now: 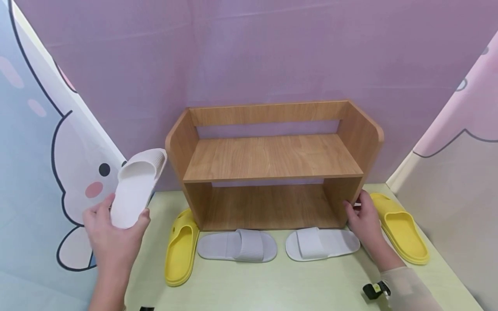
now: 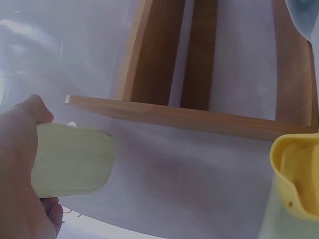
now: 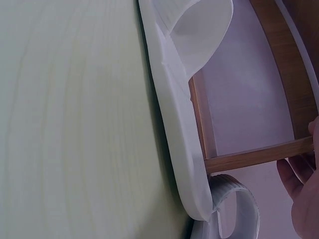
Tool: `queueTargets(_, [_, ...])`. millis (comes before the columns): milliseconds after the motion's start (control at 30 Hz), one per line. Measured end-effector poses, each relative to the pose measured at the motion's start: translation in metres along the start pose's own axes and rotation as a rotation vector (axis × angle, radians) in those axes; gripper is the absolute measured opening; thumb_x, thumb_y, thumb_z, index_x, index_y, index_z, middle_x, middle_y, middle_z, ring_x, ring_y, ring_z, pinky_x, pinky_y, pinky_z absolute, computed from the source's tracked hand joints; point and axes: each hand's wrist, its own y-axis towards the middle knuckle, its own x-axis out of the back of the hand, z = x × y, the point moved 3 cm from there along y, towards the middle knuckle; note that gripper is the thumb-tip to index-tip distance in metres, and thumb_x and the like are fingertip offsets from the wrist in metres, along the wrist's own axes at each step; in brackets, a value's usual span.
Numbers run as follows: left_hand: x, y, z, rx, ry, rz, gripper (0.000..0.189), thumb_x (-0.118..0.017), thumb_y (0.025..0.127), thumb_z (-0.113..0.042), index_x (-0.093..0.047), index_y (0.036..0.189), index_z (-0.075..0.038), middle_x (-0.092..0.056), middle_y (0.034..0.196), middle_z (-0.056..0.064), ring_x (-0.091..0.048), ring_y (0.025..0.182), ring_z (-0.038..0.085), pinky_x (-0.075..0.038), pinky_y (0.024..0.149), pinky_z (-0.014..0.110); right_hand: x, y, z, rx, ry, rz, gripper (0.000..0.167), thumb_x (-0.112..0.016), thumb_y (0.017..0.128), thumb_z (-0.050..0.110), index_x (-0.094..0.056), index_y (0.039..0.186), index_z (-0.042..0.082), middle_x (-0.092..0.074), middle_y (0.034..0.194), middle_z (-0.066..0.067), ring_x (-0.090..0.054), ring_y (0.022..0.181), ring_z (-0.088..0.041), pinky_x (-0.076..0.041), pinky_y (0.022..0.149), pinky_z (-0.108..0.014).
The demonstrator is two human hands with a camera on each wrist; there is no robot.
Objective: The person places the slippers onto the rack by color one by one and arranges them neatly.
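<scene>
My left hand [image 1: 113, 242], raised to the left of a wooden shoe rack [image 1: 272, 157], grips a white slipper [image 1: 134, 194] by its heel end, toe pointing up. In the left wrist view its pale sole [image 2: 75, 159] faces the camera. Low on the rack's right side, my right hand [image 1: 365, 222] pinches the front edge of the side panel [image 3: 259, 155], thumb on one face and fingers on the other. Just before the rack lie a grey slipper [image 1: 218, 246] and another white slipper [image 1: 338, 242], toes pointing apart.
A yellow slipper [image 1: 180, 255] lies beside the rack's left foot, and a second yellow slipper [image 1: 404, 233] lies beyond my right hand. Everything stands on a pale green table [image 1: 241, 287]. Purple cloth [image 1: 272, 52] hangs behind, with printed cloth [image 1: 27, 194] at left.
</scene>
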Motion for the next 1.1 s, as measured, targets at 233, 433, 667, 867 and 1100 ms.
queueTargets(233, [0.006,0.004,-0.011,-0.042,-0.045,-0.071,0.084,-0.095,0.077,-0.018,-0.063,0.155,-0.009,-0.048,0.132,0.003,-0.046,0.124,0.017,-0.039,0.103,0.024,-0.001,0.000,0.001,0.020,0.007,-0.016,0.049,-0.066,0.110,0.010,-0.047,0.154,-0.001,-0.062,0.137,-0.025,-0.065,0.119,-0.042,-0.045,0.083,0.000])
queueTargets(433, [0.009,0.016,-0.021,-0.093,-0.082,-0.092,0.079,-0.097,0.074,-0.023,-0.069,0.147,-0.012,-0.039,0.126,-0.025,-0.039,0.117,0.000,-0.036,0.093,0.022,0.000,-0.001,0.001,0.018,0.008,-0.017,0.049,-0.067,0.110,0.011,-0.047,0.154,0.000,-0.062,0.137,-0.024,-0.065,0.119,-0.042,-0.046,0.083,0.000])
queueTargets(667, [0.011,0.026,-0.034,-0.078,-0.083,-0.090,0.077,-0.091,0.079,-0.021,-0.067,0.151,-0.013,-0.037,0.122,-0.026,-0.040,0.117,-0.001,-0.037,0.095,0.023,-0.001,-0.001,-0.001,0.025,0.013,-0.020,0.050,-0.067,0.110,0.010,-0.047,0.154,0.000,-0.062,0.139,-0.026,-0.066,0.120,-0.043,-0.046,0.083,0.000])
queueTargets(867, [0.009,0.029,-0.046,-0.086,-0.092,-0.064,0.079,-0.091,0.083,-0.027,-0.064,0.156,-0.017,-0.039,0.127,-0.022,-0.039,0.122,0.001,-0.040,0.098,0.030,0.000,0.000,0.000,0.018,0.007,-0.016,0.051,-0.067,0.110,0.011,-0.046,0.156,0.001,-0.061,0.140,-0.026,-0.066,0.122,-0.045,-0.046,0.083,0.000])
queueTargets(1100, [0.003,0.030,-0.057,-0.114,-0.148,-0.039,0.079,-0.089,0.084,-0.028,-0.062,0.158,-0.016,-0.043,0.133,-0.018,-0.042,0.126,0.006,-0.045,0.103,0.032,0.000,-0.001,0.001,0.007,0.010,-0.015,0.051,-0.067,0.110,0.011,-0.046,0.155,0.000,-0.061,0.140,-0.026,-0.066,0.121,-0.045,-0.046,0.082,0.000])
